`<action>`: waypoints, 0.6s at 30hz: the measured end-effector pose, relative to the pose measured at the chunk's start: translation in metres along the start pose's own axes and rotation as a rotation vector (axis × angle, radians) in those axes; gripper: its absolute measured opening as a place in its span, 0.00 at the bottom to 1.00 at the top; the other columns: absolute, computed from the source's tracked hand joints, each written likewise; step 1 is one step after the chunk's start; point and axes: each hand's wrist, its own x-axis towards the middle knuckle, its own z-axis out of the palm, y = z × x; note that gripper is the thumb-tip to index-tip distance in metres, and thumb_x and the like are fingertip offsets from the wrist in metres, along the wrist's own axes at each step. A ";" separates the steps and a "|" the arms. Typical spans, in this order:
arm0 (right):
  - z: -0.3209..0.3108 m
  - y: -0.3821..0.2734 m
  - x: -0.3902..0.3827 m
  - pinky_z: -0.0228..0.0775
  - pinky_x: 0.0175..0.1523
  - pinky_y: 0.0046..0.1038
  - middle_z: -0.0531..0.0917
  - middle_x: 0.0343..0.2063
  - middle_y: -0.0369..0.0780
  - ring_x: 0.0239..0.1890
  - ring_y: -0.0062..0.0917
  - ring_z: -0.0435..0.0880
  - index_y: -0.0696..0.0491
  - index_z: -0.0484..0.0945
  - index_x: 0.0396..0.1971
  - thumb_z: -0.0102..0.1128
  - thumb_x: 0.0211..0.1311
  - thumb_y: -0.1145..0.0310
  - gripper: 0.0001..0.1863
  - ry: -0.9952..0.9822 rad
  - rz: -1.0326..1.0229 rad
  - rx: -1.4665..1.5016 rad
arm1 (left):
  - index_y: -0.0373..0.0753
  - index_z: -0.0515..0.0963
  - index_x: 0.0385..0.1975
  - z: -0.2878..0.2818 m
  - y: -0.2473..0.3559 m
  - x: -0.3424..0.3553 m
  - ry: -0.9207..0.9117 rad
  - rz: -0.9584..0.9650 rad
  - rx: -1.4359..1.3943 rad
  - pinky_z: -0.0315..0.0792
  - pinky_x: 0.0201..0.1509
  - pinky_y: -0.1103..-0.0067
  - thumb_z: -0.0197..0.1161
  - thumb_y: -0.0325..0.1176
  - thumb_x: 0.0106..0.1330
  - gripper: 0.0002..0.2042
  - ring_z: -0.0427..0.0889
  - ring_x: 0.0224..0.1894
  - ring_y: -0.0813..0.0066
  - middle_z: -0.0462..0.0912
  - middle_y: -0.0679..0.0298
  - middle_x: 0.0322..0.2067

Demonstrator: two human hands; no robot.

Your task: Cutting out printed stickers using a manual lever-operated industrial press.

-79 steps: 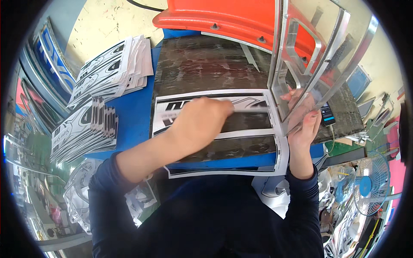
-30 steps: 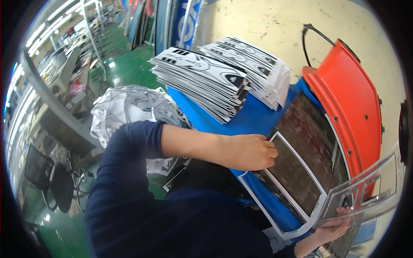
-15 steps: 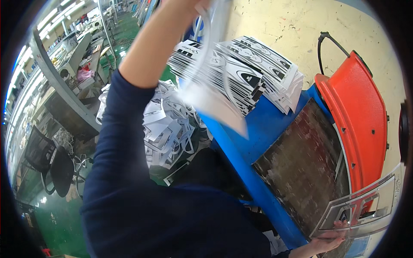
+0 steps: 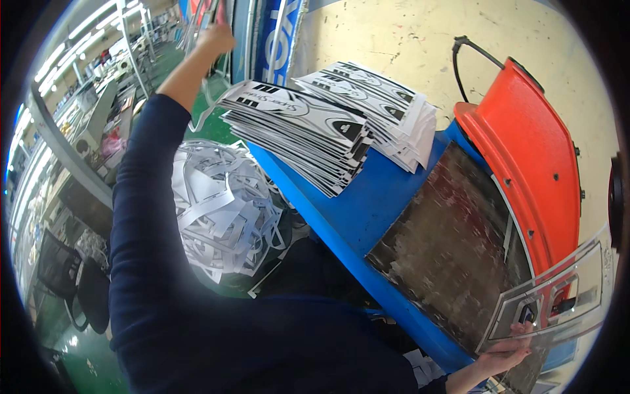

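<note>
One clear framed plate (image 4: 548, 301) sits clamped in the right grip (image 4: 504, 350); the raised left grip (image 4: 214, 41), I cannot tell

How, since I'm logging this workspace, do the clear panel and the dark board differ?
The clear panel is see-through; the dark board is opaque. The panel is held tilted in the right hand; the board lies flat on the blue table. Both look roughly four-sided.
</note>
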 end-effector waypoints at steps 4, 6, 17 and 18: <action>-0.005 0.013 0.001 0.61 0.58 0.33 0.77 0.44 0.44 0.48 0.30 0.73 0.65 0.72 0.58 0.36 0.74 0.39 0.40 -0.031 -0.006 0.035 | 0.40 0.84 0.47 0.005 0.122 -0.053 -0.209 0.619 -0.793 0.79 0.43 0.69 0.69 0.46 0.61 0.19 0.87 0.35 0.60 0.88 0.55 0.37; -0.009 0.018 0.001 0.63 0.57 0.33 0.78 0.45 0.46 0.47 0.31 0.75 0.66 0.73 0.56 0.36 0.74 0.38 0.41 -0.023 -0.027 0.030 | 0.40 0.84 0.45 -0.022 0.174 -0.088 -0.300 0.864 -0.732 0.76 0.49 0.66 0.63 0.47 0.68 0.18 0.85 0.42 0.59 0.87 0.55 0.41; -0.010 0.028 -0.014 0.73 0.52 0.39 0.80 0.51 0.52 0.48 0.35 0.81 0.69 0.74 0.54 0.57 0.67 0.41 0.39 -0.058 -0.127 0.181 | 0.39 0.84 0.49 -0.020 0.241 -0.118 -0.258 1.292 -0.437 0.74 0.54 0.62 0.69 0.49 0.55 0.25 0.83 0.46 0.50 0.86 0.49 0.43; -0.004 0.029 -0.017 0.73 0.51 0.39 0.80 0.51 0.53 0.47 0.35 0.82 0.69 0.75 0.53 0.60 0.65 0.41 0.40 -0.017 -0.091 0.218 | 0.41 0.85 0.48 -0.008 0.241 -0.112 -0.243 1.315 -0.497 0.75 0.54 0.63 0.69 0.49 0.56 0.24 0.84 0.47 0.50 0.86 0.50 0.44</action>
